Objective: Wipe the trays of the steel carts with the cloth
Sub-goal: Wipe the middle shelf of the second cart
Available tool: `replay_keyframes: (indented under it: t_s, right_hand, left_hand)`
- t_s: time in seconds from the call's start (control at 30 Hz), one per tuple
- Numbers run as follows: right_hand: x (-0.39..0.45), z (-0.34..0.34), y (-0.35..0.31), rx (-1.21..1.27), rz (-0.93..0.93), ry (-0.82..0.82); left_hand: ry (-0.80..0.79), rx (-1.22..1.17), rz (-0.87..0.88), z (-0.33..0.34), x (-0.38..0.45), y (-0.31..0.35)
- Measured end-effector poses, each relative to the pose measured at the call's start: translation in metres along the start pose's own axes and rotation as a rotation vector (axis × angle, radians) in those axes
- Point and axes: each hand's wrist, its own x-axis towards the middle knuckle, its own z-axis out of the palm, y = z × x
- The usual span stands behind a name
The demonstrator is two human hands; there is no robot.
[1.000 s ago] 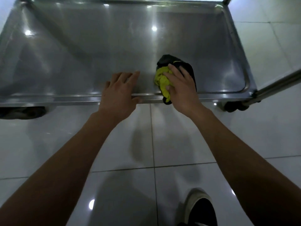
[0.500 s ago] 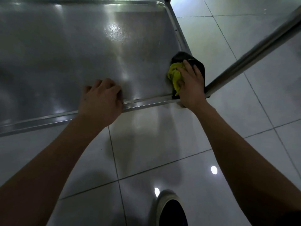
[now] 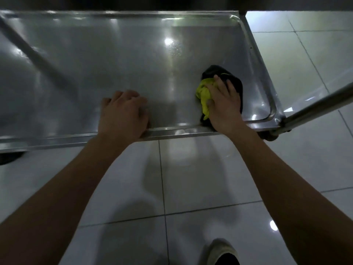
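Head view is showing the person crouching over the low tray [image 3: 95, 60] of a steel cart, with the cloth [image 3: 205, 94] lying inside it near the right front corner. The right hand [image 3: 222, 104] is pressing down on the cloth, fingers spread flat across the bunched yellow and black fabric rather than curling round it. The left hand [image 3: 123, 113] is resting on the tray's front rim, its fingers curling over the edge; whether they are actually gripping the lip cannot be told from this angle.

The cloth is looking soft, light and limp, so it is likely to crumple under a push; a flat palm on top, as it is being held, should be keeping it spread. The steel is looking smooth and glossy, probably letting the fabric slide easily, and the cart may be rolling on its caster [image 3: 270, 135] unless braced.

Apart from the cloth, the tray is holding only what look like faint droplets [image 3: 174, 49] near a bright reflection.
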Motion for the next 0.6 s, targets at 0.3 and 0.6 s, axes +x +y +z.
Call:
replay_keyframes:
  t_s: [0.3, 0.6]
  right_hand:
    - [0.054, 0.062, -0.149, 0.015, -0.324, -0.056]
    - [0.069, 0.068, -0.194, 0.009, -0.473, -0.120]
  left_hand:
    - [-0.074, 0.092, -0.055, -0.012, -0.034, -0.064]
    - [-0.008, 0.084, -0.042, -0.011, -0.045, -0.070]
